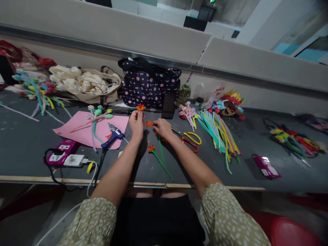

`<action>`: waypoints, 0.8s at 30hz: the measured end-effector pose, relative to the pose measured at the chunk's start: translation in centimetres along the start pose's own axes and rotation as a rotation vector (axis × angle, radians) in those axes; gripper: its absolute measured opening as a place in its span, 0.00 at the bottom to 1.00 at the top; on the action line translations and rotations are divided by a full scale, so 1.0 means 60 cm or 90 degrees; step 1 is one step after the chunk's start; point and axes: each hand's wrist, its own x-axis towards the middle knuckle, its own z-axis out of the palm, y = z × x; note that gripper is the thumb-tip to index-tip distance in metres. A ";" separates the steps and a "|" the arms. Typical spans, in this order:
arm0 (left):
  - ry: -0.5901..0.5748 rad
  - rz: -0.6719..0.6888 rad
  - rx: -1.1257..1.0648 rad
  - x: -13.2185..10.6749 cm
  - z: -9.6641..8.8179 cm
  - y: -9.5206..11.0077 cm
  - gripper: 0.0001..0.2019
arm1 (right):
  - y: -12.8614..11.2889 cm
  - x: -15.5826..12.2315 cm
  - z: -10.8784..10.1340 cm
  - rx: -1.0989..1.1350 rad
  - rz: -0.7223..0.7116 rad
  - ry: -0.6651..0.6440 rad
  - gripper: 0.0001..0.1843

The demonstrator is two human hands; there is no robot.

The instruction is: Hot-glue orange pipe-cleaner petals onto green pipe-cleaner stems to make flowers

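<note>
My left hand (136,125) is closed, pinching an orange fuzzy-wire flower (140,107) upright between thumb and fingertips. To its right, my right hand (163,129) reaches low over the table with curled fingers. Its fingertips are beside a small orange fuzzy piece (148,123); what they hold, if anything, I cannot make out. Below the hands lies an orange flower (151,148) on a green stem (164,166). Another green stem (161,150) runs out from under my right hand, partly hidden. Scissors (191,139) with yellow and red handles lie just right of that hand.
A blue glue gun (112,136) rests on pink paper (77,128) at left, near a purple power strip (64,150) with cables. Colourful pipe cleaners (217,131) lie at right. A dark dotted bag (150,83) and a phone (168,106) stand at the back.
</note>
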 end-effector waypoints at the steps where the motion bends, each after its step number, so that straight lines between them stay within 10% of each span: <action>1: 0.003 0.004 0.002 0.000 -0.001 0.000 0.15 | -0.001 0.010 0.004 -0.024 -0.006 -0.018 0.11; 13: 0.002 0.041 0.002 -0.002 0.000 0.002 0.15 | -0.013 0.016 -0.010 -0.103 -0.028 -0.054 0.13; 24: 0.001 0.043 0.031 -0.008 0.005 0.006 0.13 | -0.080 -0.045 -0.027 -0.126 -0.089 -0.265 0.11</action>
